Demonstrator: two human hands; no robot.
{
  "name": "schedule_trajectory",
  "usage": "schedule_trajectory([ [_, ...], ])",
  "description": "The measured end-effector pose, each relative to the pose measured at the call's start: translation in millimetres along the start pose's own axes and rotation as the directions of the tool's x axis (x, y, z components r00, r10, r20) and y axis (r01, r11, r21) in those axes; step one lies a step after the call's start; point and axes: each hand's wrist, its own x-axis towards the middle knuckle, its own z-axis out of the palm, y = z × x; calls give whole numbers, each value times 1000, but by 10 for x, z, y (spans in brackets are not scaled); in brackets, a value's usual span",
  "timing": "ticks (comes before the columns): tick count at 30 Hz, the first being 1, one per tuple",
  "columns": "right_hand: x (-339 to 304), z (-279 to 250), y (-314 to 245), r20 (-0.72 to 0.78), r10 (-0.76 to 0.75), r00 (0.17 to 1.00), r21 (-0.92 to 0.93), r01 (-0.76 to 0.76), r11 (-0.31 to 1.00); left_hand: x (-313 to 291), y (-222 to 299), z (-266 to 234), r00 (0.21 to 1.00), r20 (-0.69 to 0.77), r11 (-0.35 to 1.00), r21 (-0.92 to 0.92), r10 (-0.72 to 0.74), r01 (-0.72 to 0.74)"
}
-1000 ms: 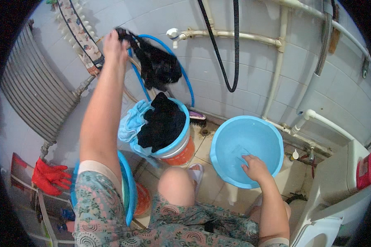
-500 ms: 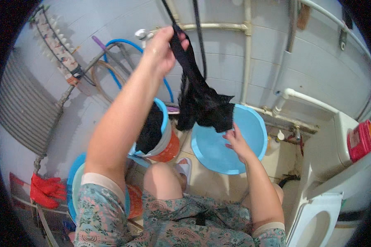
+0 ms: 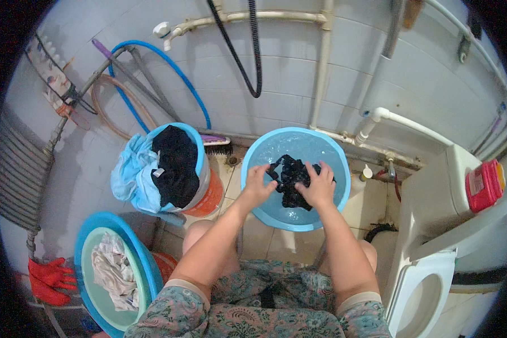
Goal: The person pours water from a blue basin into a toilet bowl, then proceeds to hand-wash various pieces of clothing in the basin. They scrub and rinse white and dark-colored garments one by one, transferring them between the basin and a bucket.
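A wet black garment (image 3: 293,179), crumpled and lacy-looking, lies in the water of a light blue basin (image 3: 246,194) in front of me. My left hand (image 3: 256,188) is at the garment's left edge, its fingers apart and curved, the tips near or touching the cloth. From the right, my right hand (image 3: 319,188) rests on the garment with its fingers spread. Part of the cloth is hidden under those fingers. Neither hand has closed round it.
Left of the basin, a bucket (image 3: 205,163) holds black clothing (image 3: 176,163) and light blue clothing (image 3: 135,174). Nearer me, a pale green basin (image 3: 87,270) with whitish cloth (image 3: 115,270) sits inside a blue one. A toilet (image 3: 425,304) stands at right; a brush (image 3: 217,145) lies by the wall.
The black garment, held up by my left hand before, has come down into the basin's water. My left hand has lowered and let go; my right hand has moved onto the cloth.
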Motion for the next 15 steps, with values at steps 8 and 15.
schedule_trajectory([
  [8,35,838,244,352,141,925,-545,80,835,-91,495,-118,982,183,993,-117,34,-13],
  [15,157,1061,414,470,230,852,-416,-16,909,91,258,107,953,205,730,-613,-221,301],
])
